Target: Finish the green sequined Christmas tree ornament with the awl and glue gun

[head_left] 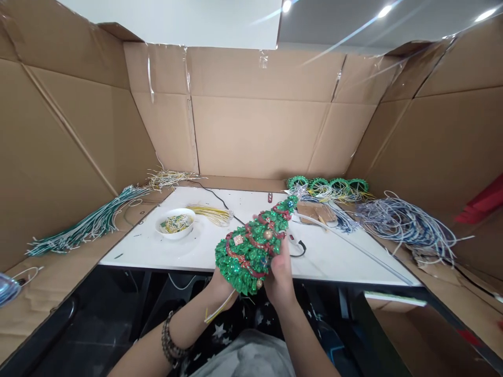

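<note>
A green glittery Christmas tree ornament [253, 245] with red garlands and small baubles is held tilted, its tip pointing up and to the right over the white table [165, 251]. My left hand [220, 288] cups its wide base from below, fingers closed on it. Gripping the tree's right side, my right hand [280, 272] has its fingers wrapped round it. A thin yellow and white wire [218, 310] hangs from the base past my left wrist, which wears a beaded bracelet [170, 340].
On the table stand a white bowl [175, 223] of small parts, a yellow wire bundle [210, 213] and a black cable [214, 195]. Green rings [328, 184] and tangled pale wires [404, 222] lie right; green-white wire bundles [86, 222] lie left. Cardboard walls [255, 131] enclose everything.
</note>
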`<state>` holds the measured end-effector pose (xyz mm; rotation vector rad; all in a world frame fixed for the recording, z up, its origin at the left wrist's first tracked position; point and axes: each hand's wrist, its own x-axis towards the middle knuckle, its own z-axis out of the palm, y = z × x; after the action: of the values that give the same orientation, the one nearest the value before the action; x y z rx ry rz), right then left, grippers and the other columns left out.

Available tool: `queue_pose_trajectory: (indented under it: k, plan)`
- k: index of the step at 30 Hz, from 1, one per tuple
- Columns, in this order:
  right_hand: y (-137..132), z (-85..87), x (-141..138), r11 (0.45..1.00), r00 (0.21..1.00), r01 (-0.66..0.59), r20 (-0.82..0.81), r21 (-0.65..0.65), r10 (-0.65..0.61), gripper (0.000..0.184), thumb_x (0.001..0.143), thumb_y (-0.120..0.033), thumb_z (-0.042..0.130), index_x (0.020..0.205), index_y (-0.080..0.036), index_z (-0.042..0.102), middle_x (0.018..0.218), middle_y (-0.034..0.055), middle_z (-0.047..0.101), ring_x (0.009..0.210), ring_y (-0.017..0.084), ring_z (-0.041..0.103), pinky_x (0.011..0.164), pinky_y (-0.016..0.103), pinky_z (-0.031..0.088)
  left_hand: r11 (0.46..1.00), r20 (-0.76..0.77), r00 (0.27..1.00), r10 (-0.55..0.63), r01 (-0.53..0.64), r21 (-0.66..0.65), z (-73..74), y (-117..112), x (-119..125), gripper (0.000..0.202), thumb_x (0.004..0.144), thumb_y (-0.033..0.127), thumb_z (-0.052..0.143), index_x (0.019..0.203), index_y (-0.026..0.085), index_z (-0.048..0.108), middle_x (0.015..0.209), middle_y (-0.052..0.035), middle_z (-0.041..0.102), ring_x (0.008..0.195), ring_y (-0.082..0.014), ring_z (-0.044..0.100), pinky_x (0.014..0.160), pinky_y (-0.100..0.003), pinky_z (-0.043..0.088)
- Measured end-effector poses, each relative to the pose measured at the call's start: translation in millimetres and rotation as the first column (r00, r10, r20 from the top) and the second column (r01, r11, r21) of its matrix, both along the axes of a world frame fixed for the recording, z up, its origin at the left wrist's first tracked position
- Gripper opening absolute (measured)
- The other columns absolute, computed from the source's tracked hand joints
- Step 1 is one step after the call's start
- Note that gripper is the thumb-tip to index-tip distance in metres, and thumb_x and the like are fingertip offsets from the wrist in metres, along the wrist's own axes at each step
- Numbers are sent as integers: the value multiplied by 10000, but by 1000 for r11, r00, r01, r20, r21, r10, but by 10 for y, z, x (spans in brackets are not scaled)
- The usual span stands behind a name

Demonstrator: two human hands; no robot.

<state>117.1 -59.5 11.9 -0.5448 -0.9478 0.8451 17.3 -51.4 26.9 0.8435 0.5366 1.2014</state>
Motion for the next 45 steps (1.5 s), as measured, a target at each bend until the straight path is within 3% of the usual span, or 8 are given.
queue_pose_trajectory:
  k: [2, 8, 14, 17, 22, 32, 39, 45]
  plan:
    - [-9, 17, -70, 992, 991, -106, -88, -69, 99, 730, 791, -605, 689, 1412, -292, 471, 1341, 92, 638, 1208, 273, 630, 1006, 447, 522, 1000, 16, 1000, -6, 6, 6, 52, -21, 6, 450, 684, 398, 857, 1088, 225, 758, 1115, -101, 766, 1115, -310, 684, 965, -421, 562]
    - [28, 216, -65, 982, 980, -4, -198, -191, -34, 635, 762, -492, 752, 1316, -250, 555, 1121, 66, 723, 934, 224, 703, 899, 403, 559, 994, 30, 996, -87, 89, -64, 144, 20, 33, 439, 540, 339, 948, 930, 222, 785, 917, -54, 795, 951, -269, 733, 876, -370, 583]
    - [76, 364, 125, 973, 954, 179, -217, -147, -208, 584, 790, -521, 706, 1290, -250, 573, 1124, 69, 719, 930, 221, 699, 846, 394, 571, 982, 10, 983, -182, 181, 60, 129, 61, -13, 284, 743, 332, 834, 993, 210, 775, 1046, -63, 769, 1005, -225, 701, 954, -345, 511]
    - [81, 376, 203, 971, 951, 201, -211, -129, -225, 573, 799, -522, 698, 1284, -241, 579, 1144, 76, 709, 946, 222, 697, 839, 386, 570, 961, -92, 965, -247, 256, 102, 164, 95, -76, 286, 799, 336, 787, 1053, 206, 762, 1063, -71, 750, 930, -187, 682, 857, -289, 508]
    - [77, 332, 248, 969, 962, 192, -166, -154, -217, 591, 802, -521, 695, 1309, -250, 556, 1075, 59, 723, 846, 199, 696, 849, 397, 565, 920, -293, 900, -323, 371, 125, 274, 149, -183, 295, 802, 421, 763, 951, 167, 768, 782, -43, 695, 643, -138, 571, 632, -259, 460]
    - [75, 287, 250, 976, 975, 161, -130, -146, -181, 561, 797, -500, 710, 1279, -244, 578, 1126, 76, 705, 925, 210, 682, 846, 381, 567, 831, -565, 781, -265, 483, 277, 321, 215, -308, 179, 844, 292, 692, 955, 184, 782, 801, -51, 726, 716, -173, 612, 736, -276, 473]
    - [73, 236, 243, 982, 984, 132, -101, -133, -146, 567, 784, -490, 732, 1268, -234, 584, 1145, 80, 701, 999, 227, 676, 880, 383, 559, 852, -589, 803, -85, 366, 376, 295, 163, -230, 119, 798, 197, 657, 684, 191, 689, 594, 17, 599, 602, -142, 499, 654, -256, 456]
    - [63, 210, 175, 983, 988, 134, -63, -123, -142, 571, 811, -477, 708, 1305, -237, 553, 1227, 90, 677, 1085, 242, 658, 956, 406, 536, 988, -387, 921, -36, 91, 125, -13, 116, 18, 356, 703, 369, 762, 539, 190, 502, 413, 95, 325, 422, -54, 224, 431, -193, 222]
